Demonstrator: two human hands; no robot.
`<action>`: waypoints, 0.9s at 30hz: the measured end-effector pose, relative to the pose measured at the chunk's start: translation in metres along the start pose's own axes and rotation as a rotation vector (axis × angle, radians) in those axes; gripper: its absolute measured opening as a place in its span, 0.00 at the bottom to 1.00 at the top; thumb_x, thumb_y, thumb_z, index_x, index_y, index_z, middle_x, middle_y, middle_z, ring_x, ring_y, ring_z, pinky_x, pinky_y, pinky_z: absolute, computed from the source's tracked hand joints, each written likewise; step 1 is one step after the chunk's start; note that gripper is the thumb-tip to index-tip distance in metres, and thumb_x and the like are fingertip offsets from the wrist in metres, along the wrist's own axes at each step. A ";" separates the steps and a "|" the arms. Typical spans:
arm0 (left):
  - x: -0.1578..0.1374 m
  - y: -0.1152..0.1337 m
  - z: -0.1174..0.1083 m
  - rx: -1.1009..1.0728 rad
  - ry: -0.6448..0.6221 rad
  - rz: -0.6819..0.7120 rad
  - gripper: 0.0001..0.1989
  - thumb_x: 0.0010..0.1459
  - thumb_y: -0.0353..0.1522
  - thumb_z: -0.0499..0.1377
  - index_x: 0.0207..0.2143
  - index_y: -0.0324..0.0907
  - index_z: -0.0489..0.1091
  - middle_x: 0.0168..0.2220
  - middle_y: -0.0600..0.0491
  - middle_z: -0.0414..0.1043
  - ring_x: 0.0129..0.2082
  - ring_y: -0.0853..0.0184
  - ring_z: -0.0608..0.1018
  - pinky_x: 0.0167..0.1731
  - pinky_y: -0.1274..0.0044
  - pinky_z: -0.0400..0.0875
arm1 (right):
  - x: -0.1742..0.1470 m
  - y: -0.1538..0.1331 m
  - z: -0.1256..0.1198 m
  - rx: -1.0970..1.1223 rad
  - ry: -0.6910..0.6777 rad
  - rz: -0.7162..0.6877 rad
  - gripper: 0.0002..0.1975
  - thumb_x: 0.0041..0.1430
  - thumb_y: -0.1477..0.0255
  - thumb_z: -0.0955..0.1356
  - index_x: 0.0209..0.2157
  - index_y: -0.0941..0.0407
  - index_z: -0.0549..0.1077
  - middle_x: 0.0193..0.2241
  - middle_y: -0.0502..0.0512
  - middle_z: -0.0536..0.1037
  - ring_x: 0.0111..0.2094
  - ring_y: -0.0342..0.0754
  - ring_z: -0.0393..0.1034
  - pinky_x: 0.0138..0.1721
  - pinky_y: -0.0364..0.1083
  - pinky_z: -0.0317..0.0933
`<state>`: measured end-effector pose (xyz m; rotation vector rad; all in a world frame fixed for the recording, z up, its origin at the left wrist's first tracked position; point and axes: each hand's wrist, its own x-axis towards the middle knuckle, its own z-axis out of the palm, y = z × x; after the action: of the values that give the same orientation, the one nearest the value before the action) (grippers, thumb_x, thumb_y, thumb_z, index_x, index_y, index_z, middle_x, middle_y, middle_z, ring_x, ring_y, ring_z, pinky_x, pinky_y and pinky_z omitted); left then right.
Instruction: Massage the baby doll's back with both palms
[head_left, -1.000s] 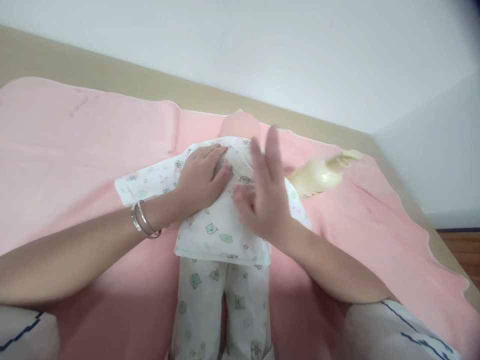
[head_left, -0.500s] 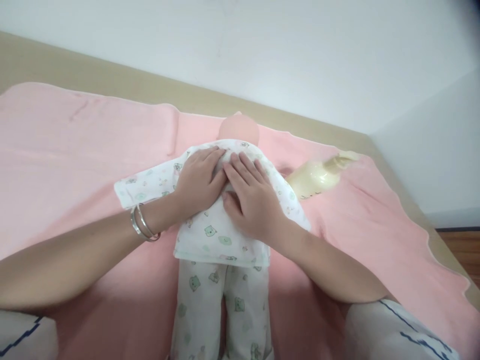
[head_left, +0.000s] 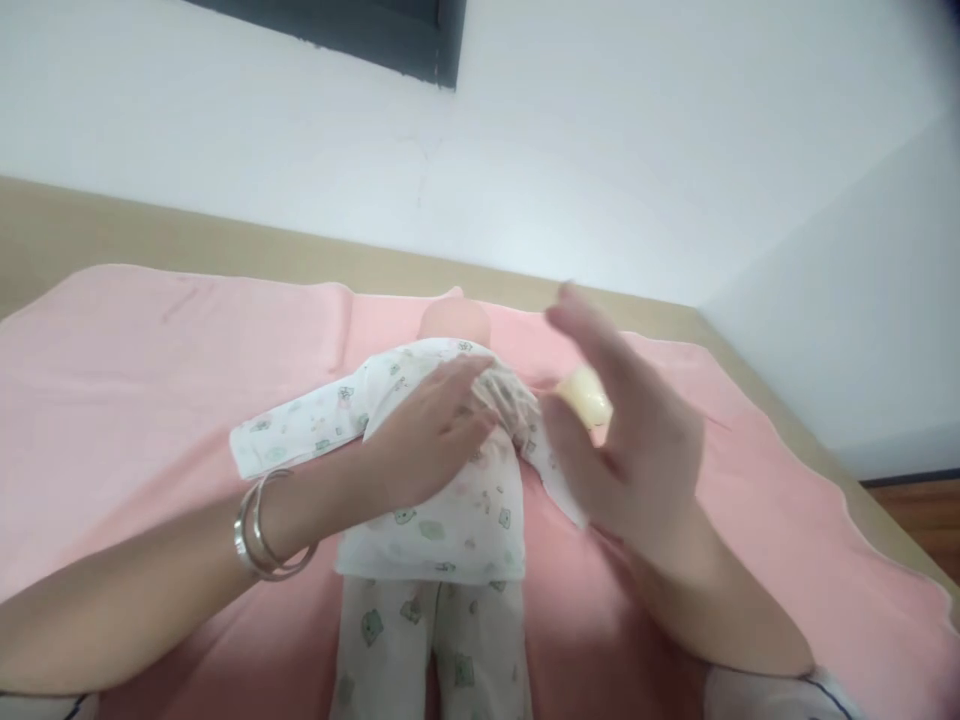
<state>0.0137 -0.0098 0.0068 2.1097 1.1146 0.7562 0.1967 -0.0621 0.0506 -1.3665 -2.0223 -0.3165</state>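
Observation:
A baby doll (head_left: 454, 322) lies stretched out with its head at the far end, dressed in a white top (head_left: 457, 545) and trousers (head_left: 480, 650) printed with small green animals. Whether it faces up or down I cannot tell. My left hand (head_left: 427, 440), two silver bangles at its wrist, lies over the upper torso with the fingers extended and holds nothing. My right hand (head_left: 649, 450) is raised beside the doll's right-hand sleeve in the picture, blurred, thumb and fingers apart. Behind it a glossy pale yellow object (head_left: 587, 398) shows only in part.
A pink blanket (head_left: 247, 325) with wavy edges spreads under the doll over a tan surface (head_left: 300, 250). White walls (head_left: 562, 180) meet in a corner at the right. A dark frame (head_left: 405, 40) is on the wall at the top, and brown wood (head_left: 919, 520) shows at far right.
My right hand has lifted off the doll's torso and swung right, now partly covering the yellow object. My left hand stays on the top. The view has tipped upward.

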 end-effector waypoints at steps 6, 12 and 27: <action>0.018 0.048 0.006 -0.687 -0.310 -0.016 0.26 0.73 0.47 0.39 0.60 0.52 0.69 0.64 0.56 0.68 0.65 0.61 0.71 0.60 0.67 0.75 | 0.020 0.068 -0.010 0.108 0.156 0.323 0.24 0.70 0.63 0.59 0.64 0.50 0.67 0.67 0.57 0.66 0.69 0.58 0.58 0.65 0.66 0.61; 0.058 0.077 0.016 -1.121 -0.415 -0.309 0.39 0.69 0.48 0.30 0.72 0.32 0.45 0.71 0.42 0.53 0.70 0.61 0.61 0.68 0.67 0.64 | 0.034 0.095 -0.001 0.093 -0.075 0.446 0.25 0.71 0.59 0.58 0.61 0.54 0.71 0.63 0.59 0.71 0.66 0.61 0.63 0.67 0.69 0.54; 0.070 0.072 0.030 -1.642 -0.348 -0.521 0.36 0.68 0.45 0.45 0.68 0.25 0.53 0.67 0.34 0.61 0.68 0.58 0.66 0.65 0.72 0.65 | 0.049 0.079 -0.008 0.167 -0.672 0.706 0.29 0.67 0.44 0.57 0.50 0.48 0.78 0.50 0.53 0.82 0.49 0.59 0.79 0.53 0.56 0.69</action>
<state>0.1042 0.0102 0.0545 0.4794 0.4097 0.6059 0.2586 0.0028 0.0759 -2.1409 -1.8098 0.6896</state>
